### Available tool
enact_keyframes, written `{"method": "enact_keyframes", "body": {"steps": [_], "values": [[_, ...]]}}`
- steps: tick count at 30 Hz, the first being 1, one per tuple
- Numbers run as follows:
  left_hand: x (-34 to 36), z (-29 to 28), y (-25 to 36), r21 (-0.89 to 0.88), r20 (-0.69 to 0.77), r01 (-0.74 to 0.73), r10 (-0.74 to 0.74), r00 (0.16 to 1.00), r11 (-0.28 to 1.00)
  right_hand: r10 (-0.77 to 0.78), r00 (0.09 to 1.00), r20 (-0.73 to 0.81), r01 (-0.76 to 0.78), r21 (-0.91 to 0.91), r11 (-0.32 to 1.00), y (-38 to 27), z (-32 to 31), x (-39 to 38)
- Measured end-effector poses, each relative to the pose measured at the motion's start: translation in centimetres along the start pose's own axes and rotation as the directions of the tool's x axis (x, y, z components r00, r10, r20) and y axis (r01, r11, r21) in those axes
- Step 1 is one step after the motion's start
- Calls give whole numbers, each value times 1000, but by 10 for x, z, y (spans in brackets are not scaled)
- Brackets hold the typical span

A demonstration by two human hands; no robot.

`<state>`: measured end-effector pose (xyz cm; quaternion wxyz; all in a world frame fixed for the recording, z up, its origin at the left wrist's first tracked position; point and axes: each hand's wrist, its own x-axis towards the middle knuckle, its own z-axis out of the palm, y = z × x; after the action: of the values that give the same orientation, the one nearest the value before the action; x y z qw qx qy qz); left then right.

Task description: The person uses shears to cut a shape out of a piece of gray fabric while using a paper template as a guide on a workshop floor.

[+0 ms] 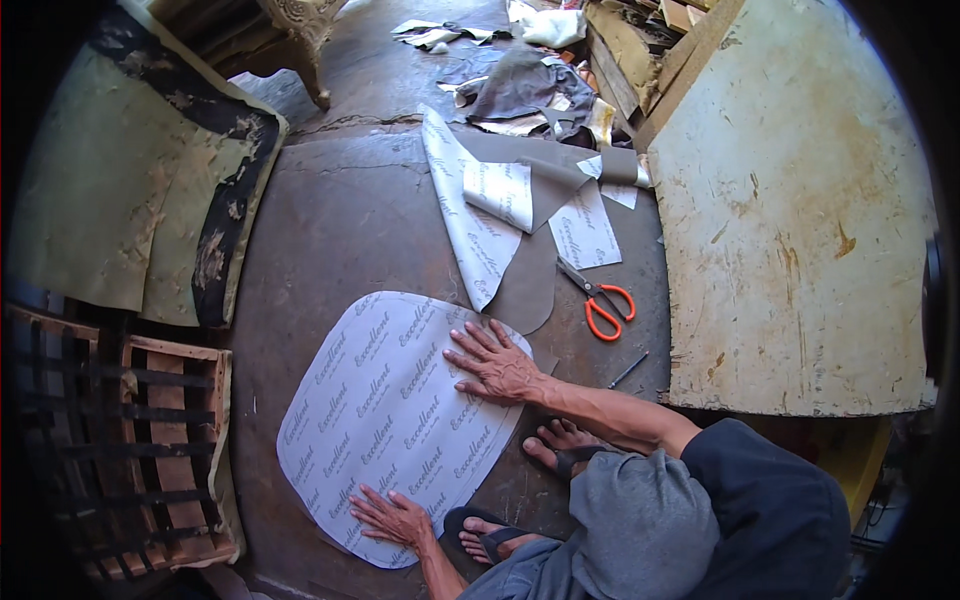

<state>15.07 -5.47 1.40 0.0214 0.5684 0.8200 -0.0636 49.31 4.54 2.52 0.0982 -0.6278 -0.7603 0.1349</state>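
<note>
The rounded white sheet with dark writing (350, 420) lies flat on the floor (320, 220), in front of the person. Both hands are open with fingers spread, pressing down and gripping nothing: the left hand (390, 520) at the sheet's 6 o'clock, the right hand (490, 368) at its 2 o'clock. If one hand pushes harder, the sheet could slide or wrinkle, since its 10 o'clock side has no hand on it. The left sandal (458, 522) is at 5 o'clock, so close that a small step could bend or dirty the edge. At 1 o'clock, a curled white-and-gray scrap (465, 210) could get in the way if the sheet is pushed there. The scissors with orange handles (603, 312) sit at 2 o'clock, blades a bit apart, and could nick a careless hand. The thin pencil-like stick (628, 370), nearer 3 o'clock, could roll if bumped.
</note>
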Motion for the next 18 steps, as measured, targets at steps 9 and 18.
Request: {"method": "enact_keyframes", "body": {"steps": [9, 18], "values": [[7, 1, -44, -19, 46, -26, 27, 999, 999, 423, 899, -116, -425, 1, 905, 46, -71, -143], [67, -106, 156, -416, -95, -821, 879, 468, 392, 614, 787, 59, -599, -166, 784, 73, -79, -209]]}}
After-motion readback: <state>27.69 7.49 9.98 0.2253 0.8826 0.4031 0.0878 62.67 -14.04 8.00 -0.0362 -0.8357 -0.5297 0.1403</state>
